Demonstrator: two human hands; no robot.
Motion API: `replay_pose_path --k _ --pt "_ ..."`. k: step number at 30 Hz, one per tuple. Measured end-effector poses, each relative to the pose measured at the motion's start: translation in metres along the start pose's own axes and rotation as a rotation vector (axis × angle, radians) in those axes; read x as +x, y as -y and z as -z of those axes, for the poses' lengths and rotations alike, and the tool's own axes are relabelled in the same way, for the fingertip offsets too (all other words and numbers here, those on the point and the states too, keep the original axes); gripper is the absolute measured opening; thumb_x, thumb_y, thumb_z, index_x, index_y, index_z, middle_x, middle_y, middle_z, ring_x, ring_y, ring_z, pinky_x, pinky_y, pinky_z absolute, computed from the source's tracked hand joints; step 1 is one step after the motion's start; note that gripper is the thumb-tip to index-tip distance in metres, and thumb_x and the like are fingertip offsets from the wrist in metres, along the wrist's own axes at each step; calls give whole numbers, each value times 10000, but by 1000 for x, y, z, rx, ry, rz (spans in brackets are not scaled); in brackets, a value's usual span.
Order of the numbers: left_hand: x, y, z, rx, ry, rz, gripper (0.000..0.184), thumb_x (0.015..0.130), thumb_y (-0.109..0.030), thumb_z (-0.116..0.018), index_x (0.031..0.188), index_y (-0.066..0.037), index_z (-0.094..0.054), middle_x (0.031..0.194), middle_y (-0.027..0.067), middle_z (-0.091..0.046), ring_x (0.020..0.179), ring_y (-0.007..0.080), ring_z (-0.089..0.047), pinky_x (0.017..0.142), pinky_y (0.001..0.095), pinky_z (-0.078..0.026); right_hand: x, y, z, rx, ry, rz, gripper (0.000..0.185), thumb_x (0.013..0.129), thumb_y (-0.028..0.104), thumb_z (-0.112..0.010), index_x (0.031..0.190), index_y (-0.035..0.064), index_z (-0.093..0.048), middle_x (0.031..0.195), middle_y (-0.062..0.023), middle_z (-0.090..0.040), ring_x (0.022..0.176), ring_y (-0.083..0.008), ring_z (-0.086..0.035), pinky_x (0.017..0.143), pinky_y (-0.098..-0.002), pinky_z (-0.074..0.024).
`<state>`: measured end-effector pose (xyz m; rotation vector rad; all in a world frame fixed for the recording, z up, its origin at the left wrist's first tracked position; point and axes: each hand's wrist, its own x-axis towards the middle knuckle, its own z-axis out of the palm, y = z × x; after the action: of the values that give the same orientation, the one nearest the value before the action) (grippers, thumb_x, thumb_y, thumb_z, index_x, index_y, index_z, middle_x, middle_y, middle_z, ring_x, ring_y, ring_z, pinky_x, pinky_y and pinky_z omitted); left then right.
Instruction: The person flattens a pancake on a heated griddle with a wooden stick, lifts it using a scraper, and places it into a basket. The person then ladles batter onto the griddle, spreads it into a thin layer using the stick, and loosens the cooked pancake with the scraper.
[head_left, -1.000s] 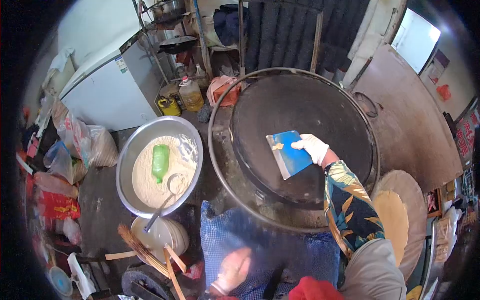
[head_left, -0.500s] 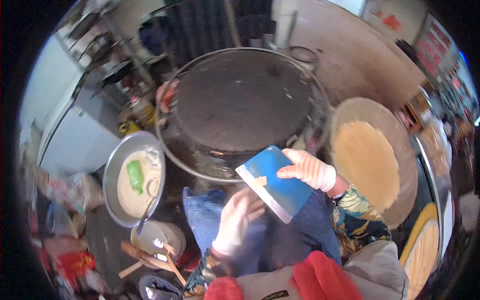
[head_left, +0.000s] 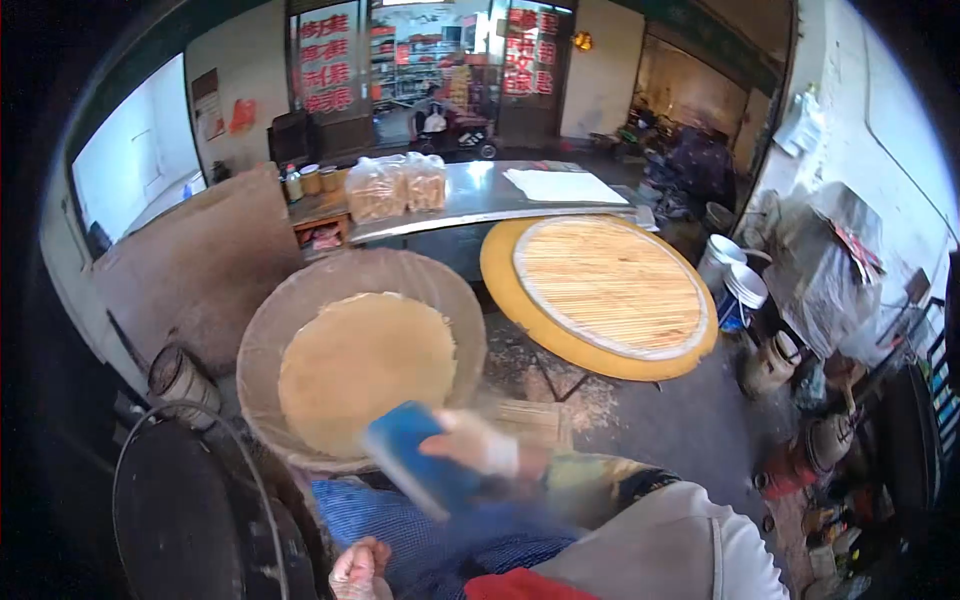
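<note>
My right hand, in a light glove and blurred by motion, grips a flat blue scraper with a pale straight edge. The scraper is above my lap, near the front rim of a large round basin. Inside this cloth- or plastic-lined basin lies a wide, thin tan round sheet. Low in the view, my left hand has its fingers curled in, with nothing seen in them. At lower left stands the dark round griddle with a metal hoop around it.
A round slatted mat rests on a yellow board to the right. Behind it, a metal table bears bagged stacks and white sheets. Buckets and a red gas cylinder stand farther right.
My view has swung right, from the griddle to the basin and mat. The scraper has stayed in my right hand and now nears the basin. My left hand has curled and sits lower in view.
</note>
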<state>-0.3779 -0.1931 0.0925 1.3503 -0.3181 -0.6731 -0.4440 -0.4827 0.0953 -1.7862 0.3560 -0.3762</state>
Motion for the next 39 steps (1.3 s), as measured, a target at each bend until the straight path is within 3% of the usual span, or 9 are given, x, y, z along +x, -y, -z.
replay_pose_path --k 1,4,8,14,22,24,26,35,39 --pt "-8 -40 -29 525 42 -144 260 970 -186 -537 1012 42 -654 949 164 -639 876 320 -612 861 444 -474 -18 -4 17 -3 -155 -152 349 817 259 -678 1059 13 -621 854 -132 -673 777 -201 -640 712 -350 -515" --pt "-8 -42 -62 325 169 -210 243 881 -182 -634 958 46 -665 884 99 -686 806 217 -643 765 376 -510 -45 -106 57 -690 -436 41 321 869 310 -616 1026 30 -620 881 -182 -659 786 -295 -645 730 -388 -515" --pt "-8 -75 -100 285 697 -417 202 836 -118 -650 892 76 -657 854 138 -690 797 318 -661 789 415 -517 -79 -125 73 -788 -107 -357 253 889 219 -550 1109 113 -619 843 -155 -665 770 -330 -653 682 -450 -521" --pt "12 -100 -98 99 1174 -817 218 819 -67 -657 988 69 -640 1021 198 -660 977 356 -634 919 476 -476 -72 -197 76 -1128 -154 -166 360 773 150 -653 1130 134 -607 1036 -126 -652 965 -330 -611 832 -449 -472" --pt "-35 -132 -75 76 620 -1052 182 904 -80 -595 962 82 -652 905 178 -629 864 331 -634 811 450 -499 -55 -287 54 -1253 -6 -39 865 786 454 -669 1414 -25 -317 1441 -293 -319 1344 -422 -307 1070 -587 -244" --pt "-57 -133 -59 85 432 -1084 196 909 -88 -586 954 94 -643 920 186 -625 866 339 -635 801 455 -510 -40 -257 37 -1200 39 -255 782 822 414 -632 1409 -14 -343 1426 -287 -356 1332 -414 -331 1074 -563 -257" --pt "-79 -131 -42 98 245 -1120 207 913 -95 -578 949 101 -636 933 191 -622 862 342 -635 798 461 -518 -35 -307 33 -1224 22 39 636 831 338 -633 1335 4 -437 1344 -248 -474 1261 -405 -422 1046 -541 -305" --pt "-225 -86 16 433 -481 -1332 233 905 -118 -577 960 103 -631 979 199 -616 952 343 -613 863 492 -522 6 -67 -259 -427 514 933 239 834 41 -587 1062 -2 -641 1034 -184 -662 969 -353 -629 896 -421 -498" --pt "-272 -64 25 574 -721 -1357 239 910 -126 -574 970 97 -635 999 200 -617 984 342 -604 873 490 -516 -91 22 -390 -203 1171 865 235 838 99 -613 1060 48 -668 984 -158 -690 907 -330 -651 827 -402 -514"
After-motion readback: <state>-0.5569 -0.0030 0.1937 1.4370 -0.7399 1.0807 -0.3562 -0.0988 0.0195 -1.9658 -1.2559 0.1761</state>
